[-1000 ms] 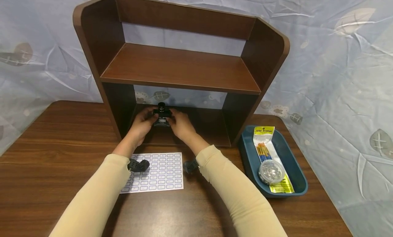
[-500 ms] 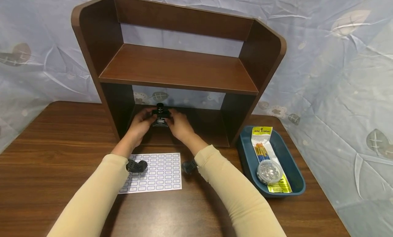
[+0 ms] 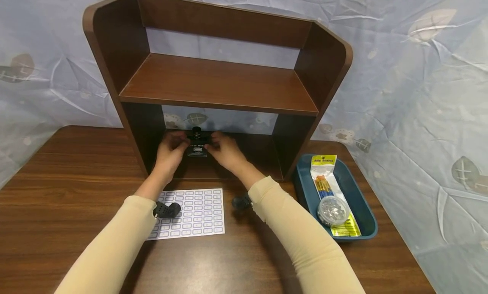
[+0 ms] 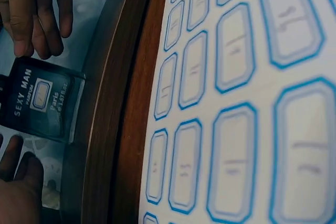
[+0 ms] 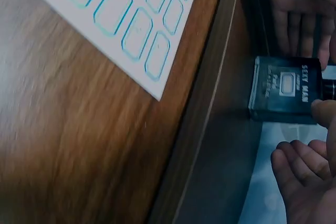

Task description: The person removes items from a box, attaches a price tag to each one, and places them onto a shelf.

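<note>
A dark glass perfume bottle [image 3: 197,148] with a black cap stands upright on the bookshelf's lower level, its printed front facing me. A small blue-bordered label [image 4: 41,95] sits on that front. My left hand [image 3: 170,152] is just left of the bottle, fingers loose and apart from it. On the other side is my right hand [image 3: 226,152]; its fingers are spread, and its thumb overlaps the bottle's edge in the right wrist view. The bottle [image 5: 287,90] has no fingers wrapped round it. A sheet of blue-bordered labels [image 3: 202,213] lies on the table before the shelf.
The brown two-level bookshelf [image 3: 221,84] has side walls and an upper board above my hands. At the right, a blue tray [image 3: 362,205] holds a packet of artist brushes [image 3: 324,165] and a round clear tub [image 3: 333,210]. Patterned cloth [image 3: 415,116] hangs behind.
Both hands have loosened from the bottle's sides, the left drawing away to the left and the right opening its fingers. The bottle stays on the lower shelf. The view shifts slightly.
</note>
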`<state>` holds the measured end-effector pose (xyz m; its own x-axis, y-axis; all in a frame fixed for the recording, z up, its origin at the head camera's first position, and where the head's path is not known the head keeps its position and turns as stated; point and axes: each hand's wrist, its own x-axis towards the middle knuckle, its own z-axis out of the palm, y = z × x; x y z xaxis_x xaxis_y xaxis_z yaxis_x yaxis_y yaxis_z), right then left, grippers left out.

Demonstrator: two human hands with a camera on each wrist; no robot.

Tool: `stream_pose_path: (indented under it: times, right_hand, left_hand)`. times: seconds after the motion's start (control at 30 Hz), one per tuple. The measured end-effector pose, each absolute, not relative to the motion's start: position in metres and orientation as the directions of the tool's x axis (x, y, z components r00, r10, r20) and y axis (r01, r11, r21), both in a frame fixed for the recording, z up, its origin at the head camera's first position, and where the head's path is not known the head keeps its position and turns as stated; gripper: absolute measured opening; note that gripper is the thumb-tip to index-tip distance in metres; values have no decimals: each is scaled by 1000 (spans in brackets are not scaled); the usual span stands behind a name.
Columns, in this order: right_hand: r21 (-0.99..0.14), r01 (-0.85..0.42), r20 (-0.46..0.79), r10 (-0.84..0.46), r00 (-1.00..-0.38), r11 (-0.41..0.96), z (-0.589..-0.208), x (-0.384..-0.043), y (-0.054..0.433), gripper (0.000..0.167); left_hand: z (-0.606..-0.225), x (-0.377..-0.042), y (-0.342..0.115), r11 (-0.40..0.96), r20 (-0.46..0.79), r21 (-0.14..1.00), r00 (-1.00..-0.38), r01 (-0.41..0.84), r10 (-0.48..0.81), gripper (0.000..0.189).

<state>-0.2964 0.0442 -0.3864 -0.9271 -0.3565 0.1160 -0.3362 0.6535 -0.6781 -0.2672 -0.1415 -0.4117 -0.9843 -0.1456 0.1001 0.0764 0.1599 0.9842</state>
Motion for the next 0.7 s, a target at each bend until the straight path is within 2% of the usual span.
stream_pose_path:
  times: [0.37, 0.57, 0.7]
  right_hand:
    - [-638, -394, 137, -406, -903, 661, -366, -291, 70, 51]
    - [-607, -457, 151, -469, -870, 651, -355, -282, 82, 48]
    - [-577, -488, 147, -504, -851, 655, -349, -274, 89, 46]
  left_hand:
    - [-408, -253, -138, 214, 257, 953, -947, 215, -194, 42]
    - [-397, -237, -136, 214, 264, 952, -940, 218, -217, 35]
    - [-392, -228, -131, 213, 244, 956, -952, 204, -186, 33]
